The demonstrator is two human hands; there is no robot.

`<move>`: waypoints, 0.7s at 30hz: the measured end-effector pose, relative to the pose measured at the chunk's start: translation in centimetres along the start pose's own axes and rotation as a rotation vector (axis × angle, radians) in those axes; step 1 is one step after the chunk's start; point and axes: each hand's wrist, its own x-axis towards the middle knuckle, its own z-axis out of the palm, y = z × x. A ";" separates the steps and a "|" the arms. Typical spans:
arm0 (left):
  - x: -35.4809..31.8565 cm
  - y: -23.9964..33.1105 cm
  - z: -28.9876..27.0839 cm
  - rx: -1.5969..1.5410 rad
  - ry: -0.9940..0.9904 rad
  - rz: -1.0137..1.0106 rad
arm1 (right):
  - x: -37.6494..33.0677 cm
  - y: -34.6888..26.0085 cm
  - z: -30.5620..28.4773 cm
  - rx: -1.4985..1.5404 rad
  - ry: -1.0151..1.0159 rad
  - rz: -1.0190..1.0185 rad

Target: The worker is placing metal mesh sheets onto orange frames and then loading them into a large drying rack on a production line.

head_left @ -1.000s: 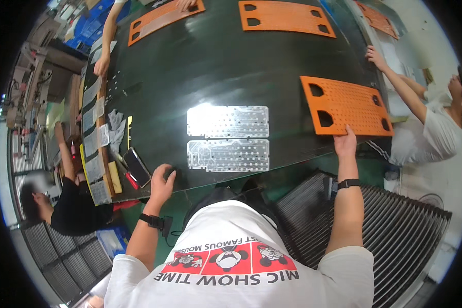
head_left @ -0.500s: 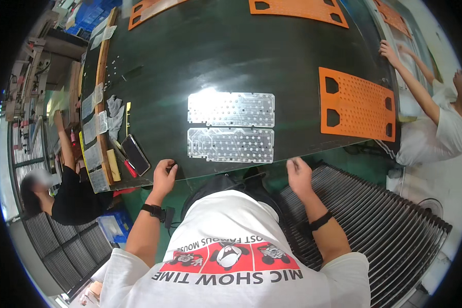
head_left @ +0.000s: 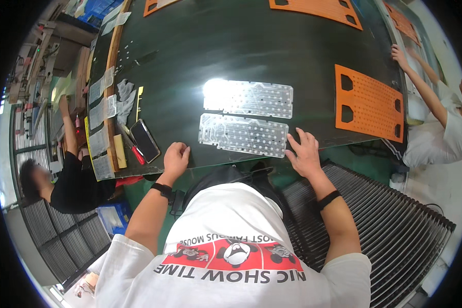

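- At far left, a co-worker in a black top [head_left: 74, 182] has one arm stretched forward, near metal machinery.
- A wooden strip [head_left: 111, 77] runs along the left side of a dark green-black table [head_left: 174, 77], with pale paper sheets [head_left: 99, 138] lying along it.
- Beside the strip lie a crumpled grey glove or cloth [head_left: 124, 97], a thin yellow strip [head_left: 139, 102], a small yellow block [head_left: 120, 151], a red-handled tool [head_left: 138, 155] and a dark-screened phone [head_left: 145, 139].
- The person's left hand [head_left: 175, 160] is at the table's near edge, right of the phone, its fingers curled inward; whether anything is inside cannot be told.
- In the middle, two clear, silvery sheets patterned with dots and lines lie flat and slightly tilted: the upper sheet [head_left: 248, 99], partly whitened by glare, and the lower sheet [head_left: 243, 134] just nearer the person.
- The person's right hand [head_left: 304, 154] is spread, thumb apart from fingers, at the lower sheet's right end. It has no grip on the sheet; whether the fingertips touch it is unclear.
- Farther right, an orange perforated plate [head_left: 369, 102] with dark cut-outs lies near the table's right corner.
- Below it stands a dark ribbed rack [head_left: 374, 220].
- At far right, a co-worker in a white shirt [head_left: 431, 138] reaches a hand to the table's right edge.
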 end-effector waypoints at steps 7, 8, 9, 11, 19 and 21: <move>-0.1 -0.7 0.2 -0.081 0.017 0.052 | -3.6 0.5 2.7 0.340 0.050 0.602; -0.1 -0.9 0.3 -0.084 0.016 0.055 | -3.5 0.5 3.2 0.684 -0.085 0.902; -0.1 -0.6 0.2 -0.075 0.031 0.052 | -3.6 0.2 3.4 0.678 -0.078 0.913; -0.2 -0.3 0.2 -0.075 0.038 0.058 | -3.6 -0.7 4.0 1.584 0.060 1.128; -0.1 -0.8 0.2 -0.076 0.038 0.037 | -0.5 -2.7 1.1 1.513 0.005 1.147; -0.1 -0.9 0.2 -0.058 0.022 0.017 | -0.1 -2.4 1.3 1.485 0.004 1.113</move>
